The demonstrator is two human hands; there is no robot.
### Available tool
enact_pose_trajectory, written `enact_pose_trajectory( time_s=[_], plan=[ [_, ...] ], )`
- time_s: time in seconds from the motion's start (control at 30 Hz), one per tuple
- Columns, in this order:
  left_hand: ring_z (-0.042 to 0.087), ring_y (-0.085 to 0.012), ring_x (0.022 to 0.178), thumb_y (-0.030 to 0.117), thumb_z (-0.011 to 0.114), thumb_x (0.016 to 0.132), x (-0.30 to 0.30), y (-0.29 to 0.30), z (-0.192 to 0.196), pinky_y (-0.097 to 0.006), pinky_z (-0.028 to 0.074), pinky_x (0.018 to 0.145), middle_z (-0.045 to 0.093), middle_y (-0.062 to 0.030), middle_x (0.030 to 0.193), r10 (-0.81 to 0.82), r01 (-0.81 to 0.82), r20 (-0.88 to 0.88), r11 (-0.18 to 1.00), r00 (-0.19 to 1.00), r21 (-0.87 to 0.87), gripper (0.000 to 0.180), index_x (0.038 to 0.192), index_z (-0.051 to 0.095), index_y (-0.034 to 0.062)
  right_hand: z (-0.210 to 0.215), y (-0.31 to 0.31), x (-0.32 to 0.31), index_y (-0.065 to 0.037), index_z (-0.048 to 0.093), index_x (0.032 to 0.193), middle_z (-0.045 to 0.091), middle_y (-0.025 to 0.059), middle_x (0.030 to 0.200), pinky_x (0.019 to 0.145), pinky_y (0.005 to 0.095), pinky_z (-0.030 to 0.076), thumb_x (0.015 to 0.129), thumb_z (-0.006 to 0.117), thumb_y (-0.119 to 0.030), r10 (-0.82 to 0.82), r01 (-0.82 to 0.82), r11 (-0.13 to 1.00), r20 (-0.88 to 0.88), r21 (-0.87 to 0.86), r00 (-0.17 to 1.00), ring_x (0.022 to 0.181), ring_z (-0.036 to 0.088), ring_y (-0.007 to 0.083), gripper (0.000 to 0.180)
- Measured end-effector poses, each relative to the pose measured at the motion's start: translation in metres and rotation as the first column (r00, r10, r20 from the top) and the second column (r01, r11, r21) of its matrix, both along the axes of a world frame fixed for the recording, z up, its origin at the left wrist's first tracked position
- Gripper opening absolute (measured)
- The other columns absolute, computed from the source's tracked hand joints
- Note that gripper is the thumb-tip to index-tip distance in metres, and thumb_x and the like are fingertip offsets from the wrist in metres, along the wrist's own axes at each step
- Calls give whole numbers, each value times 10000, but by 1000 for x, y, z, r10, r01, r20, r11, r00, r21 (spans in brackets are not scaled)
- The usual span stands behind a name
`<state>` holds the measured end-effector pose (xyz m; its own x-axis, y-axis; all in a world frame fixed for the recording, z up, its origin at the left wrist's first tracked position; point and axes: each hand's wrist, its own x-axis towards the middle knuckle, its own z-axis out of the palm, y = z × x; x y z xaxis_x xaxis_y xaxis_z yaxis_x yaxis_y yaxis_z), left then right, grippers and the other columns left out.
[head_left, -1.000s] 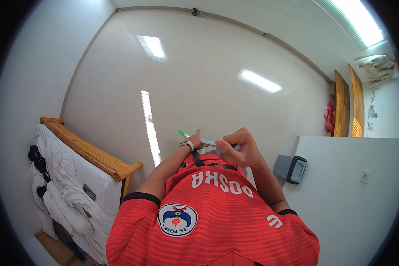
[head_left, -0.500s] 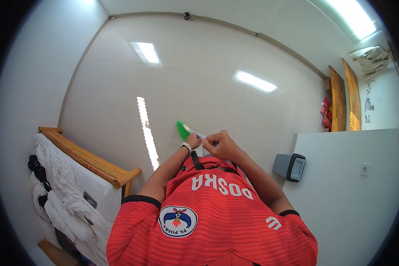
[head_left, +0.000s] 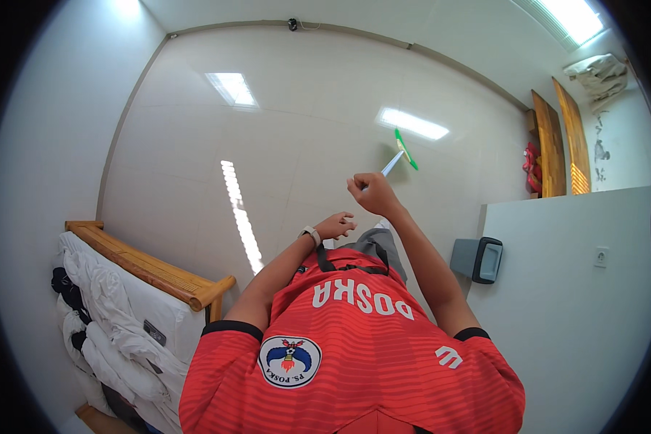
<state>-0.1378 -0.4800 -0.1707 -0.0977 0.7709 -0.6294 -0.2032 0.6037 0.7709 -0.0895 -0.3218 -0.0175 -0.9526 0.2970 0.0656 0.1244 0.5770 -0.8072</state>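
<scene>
Held out in front of me is a broom (head_left: pixel 405 153) with a wide green head and a pale handle; the head is over the floor at right of centre. My right hand (head_left: pixel 373 193) is closed in a fist round the handle, which runs from the fist up toward the head. My left hand (head_left: pixel 336 226), with a light watch on the wrist, is lower and nearer my waist. Its fingers are loosely curled and apart, with nothing visible in them, and it does not touch the handle.
A wooden bed frame (head_left: pixel 148 264) with white bedding (head_left: pixel 116 296) and a phone (head_left: pixel 154 332) stands at left. To the right are a grey bin (head_left: pixel 477 260), a white wall or panel (head_left: pixel 550 239), wooden boards (head_left: pixel 550 145) and red items (head_left: pixel 532 170). Pale tile floor (head_left: pixel 304 130) spreads ahead.
The green broom head has swung from left of my hands across to the right. My right hand has moved forward and right with the handle; my left hand has let go of it.
</scene>
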Motion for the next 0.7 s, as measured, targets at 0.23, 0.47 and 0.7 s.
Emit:
enact_pose_trajectory(
  time_s=[0.23,0.47,0.7],
  plan=[
    [633,-148,770,459,685,840,14,31,-34,-286,505,587,649,-130,1031,-20,29,-57,988,998,152,857,1459,274,33,132,-33,23,36,475,582,391,102,454,419,319,303,886,624,-169,-126,105,978,-107,-183,986,405,338,144,395],
    [663,-321,907,472,658,826,4,-21,-181,-420,533,747,659,-226,1044,-37,131,-607,985,794,111,812,1384,319,-9,170,-53,49,1,452,526,414,0,446,414,263,267,937,539,-101,117,-227,844,-246,-485,962,423,350,59,432],
    [608,-411,1077,559,529,844,-12,-90,-122,-473,499,908,645,-285,1072,-327,-65,-614,847,718,-528,677,1274,521,36,89,-38,44,-32,447,528,437,4,491,460,261,306,980,493,-125,-110,-37,544,-115,-838,987,455,371,81,463]
  ],
)
